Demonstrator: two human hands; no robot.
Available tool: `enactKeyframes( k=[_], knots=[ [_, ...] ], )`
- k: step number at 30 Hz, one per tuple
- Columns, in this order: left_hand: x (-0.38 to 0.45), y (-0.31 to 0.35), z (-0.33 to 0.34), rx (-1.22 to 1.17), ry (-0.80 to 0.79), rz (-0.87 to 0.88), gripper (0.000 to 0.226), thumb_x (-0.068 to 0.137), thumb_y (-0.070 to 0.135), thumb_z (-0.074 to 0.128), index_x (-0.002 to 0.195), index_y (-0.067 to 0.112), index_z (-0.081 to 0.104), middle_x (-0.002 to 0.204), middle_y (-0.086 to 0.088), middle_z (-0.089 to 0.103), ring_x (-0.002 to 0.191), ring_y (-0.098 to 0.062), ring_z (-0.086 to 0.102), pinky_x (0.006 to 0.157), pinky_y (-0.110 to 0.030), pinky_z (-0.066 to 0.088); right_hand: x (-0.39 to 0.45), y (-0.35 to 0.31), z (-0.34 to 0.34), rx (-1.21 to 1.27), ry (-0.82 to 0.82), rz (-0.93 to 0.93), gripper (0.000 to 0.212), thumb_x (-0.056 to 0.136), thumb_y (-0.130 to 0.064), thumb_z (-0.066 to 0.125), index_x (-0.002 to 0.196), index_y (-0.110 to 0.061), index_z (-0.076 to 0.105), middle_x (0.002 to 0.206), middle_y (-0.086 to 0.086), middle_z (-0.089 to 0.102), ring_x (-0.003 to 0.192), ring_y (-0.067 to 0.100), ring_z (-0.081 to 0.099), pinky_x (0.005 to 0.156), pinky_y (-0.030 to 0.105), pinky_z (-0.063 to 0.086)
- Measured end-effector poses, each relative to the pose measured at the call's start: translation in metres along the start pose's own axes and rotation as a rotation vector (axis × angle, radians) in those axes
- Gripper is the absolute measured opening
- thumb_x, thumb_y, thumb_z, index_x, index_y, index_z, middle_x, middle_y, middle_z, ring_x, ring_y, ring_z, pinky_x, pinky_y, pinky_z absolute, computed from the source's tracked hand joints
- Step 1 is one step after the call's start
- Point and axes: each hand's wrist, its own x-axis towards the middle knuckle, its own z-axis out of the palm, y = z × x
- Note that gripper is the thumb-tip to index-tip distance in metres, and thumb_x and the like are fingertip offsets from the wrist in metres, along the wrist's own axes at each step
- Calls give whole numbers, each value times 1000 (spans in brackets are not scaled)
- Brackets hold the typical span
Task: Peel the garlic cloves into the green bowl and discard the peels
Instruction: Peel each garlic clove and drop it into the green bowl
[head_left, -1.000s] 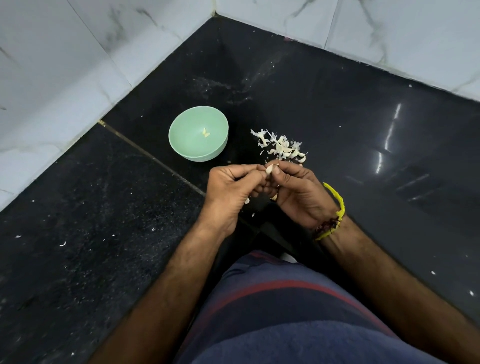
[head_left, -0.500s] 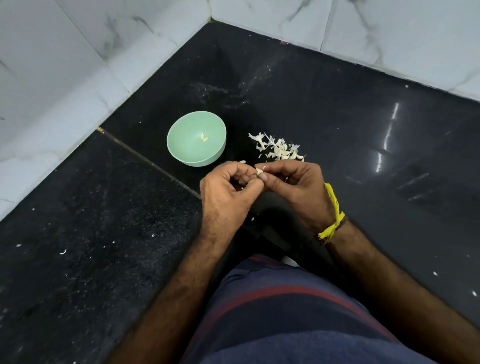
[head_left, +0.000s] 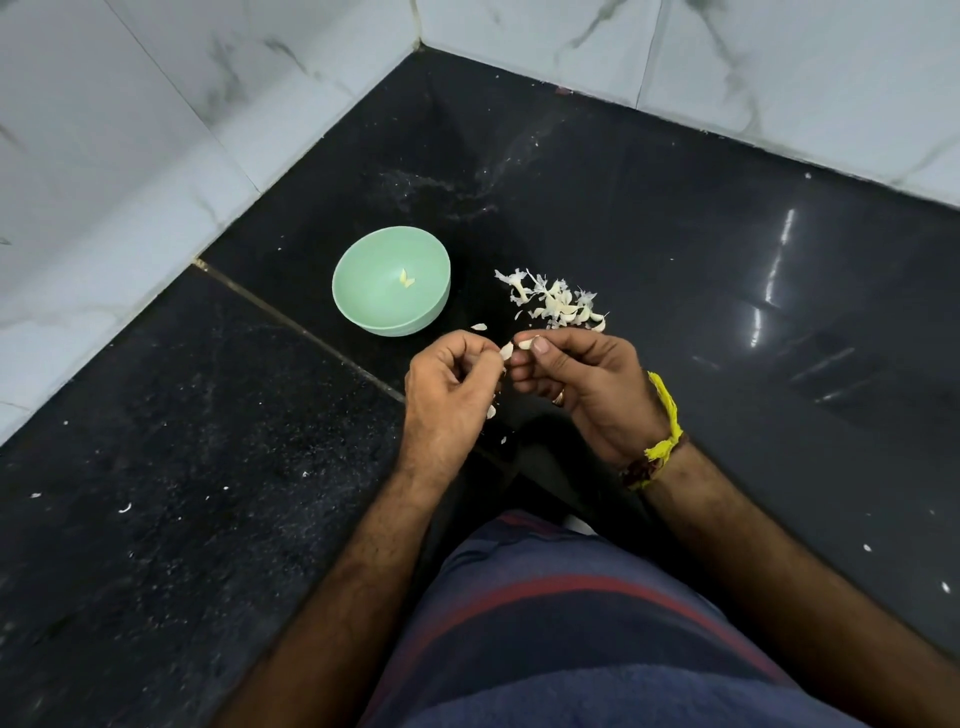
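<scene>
A green bowl stands on the black floor with a couple of small peeled garlic pieces inside. To its right lies a heap of white garlic cloves and peels. In front of the heap, my right hand pinches a garlic clove between thumb and forefinger. My left hand pinches a strip of peel right beside that clove. The two hands are slightly apart.
White marble walls meet in a corner behind the bowl. A loose peel lies just in front of the bowl, and small white scraps dot the black floor. My knee in dark striped cloth fills the lower middle.
My hands, pressed together on the clove before, have drawn slightly apart. A strip of peel has come away with the left fingers, and the clove shows in the right fingers.
</scene>
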Motion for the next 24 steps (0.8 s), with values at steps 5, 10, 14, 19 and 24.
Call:
enactKeyframes(
  k=[5,10,14,19,24],
  knots=[
    [8,-31,-5,150,91,57,21,82,28,55,72,10,62,67,-17,61,60,-17,52,59,-37,46,5,3,-9,30,119,49,13,90,0,62,99,5,71,88,22,72,75,25,69,71,30,58],
    [17,-74,-12,420,118,121,15,78,27,55,74,15,63,67,3,61,64,-14,55,66,-36,49,15,11,-16,-86,235,58,9,87,4,65,93,5,71,83,20,73,71,25,69,70,31,59],
    [30,-96,-10,560,47,208,20,79,35,53,78,17,60,76,5,58,71,-15,54,68,-39,51,31,14,-4,-286,229,29,7,86,6,66,90,3,70,82,22,72,68,25,68,66,30,60],
    [39,-109,-11,556,76,258,13,87,28,64,80,19,60,77,7,57,71,-15,53,69,-39,51,56,21,11,-484,179,-15,8,84,1,70,84,-6,72,77,17,73,66,22,69,64,32,57],
    [41,-112,-12,560,52,271,15,91,29,68,82,18,62,82,4,61,78,-18,57,71,-38,51,73,30,20,-666,159,-78,11,83,-5,71,81,-14,75,71,3,72,64,15,67,66,36,60]
  ],
)
